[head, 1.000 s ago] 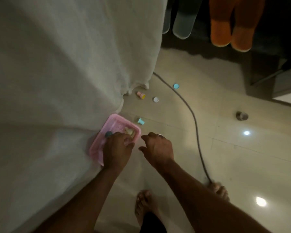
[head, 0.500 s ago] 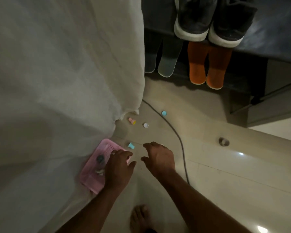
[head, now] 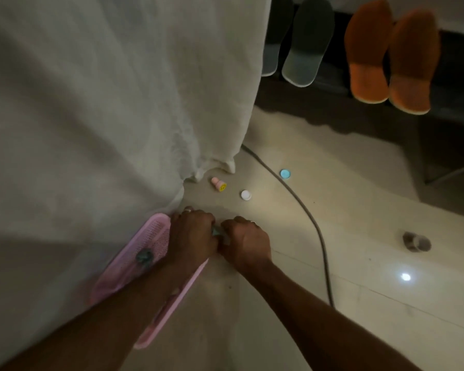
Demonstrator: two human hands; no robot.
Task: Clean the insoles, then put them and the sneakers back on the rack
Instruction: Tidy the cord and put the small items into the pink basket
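Four slippers are counted on the rack: two grey slippers [head: 303, 41] and two orange slippers [head: 367, 49]. One pink basket [head: 148, 245] is seen on the floor, with one dark small item [head: 144, 257] inside it. Two round caps are counted (one blue cap [head: 285, 173], one white cap [head: 246, 195]), one pink-and-yellow piece [head: 219, 184], one grey cable [head: 306, 210], and two hands.

Orange sole-shaped pair [head: 389, 57], side by side on dark rack [head: 456, 103], ends overhanging, well beyond the fingers [head: 233, 222], upper right.
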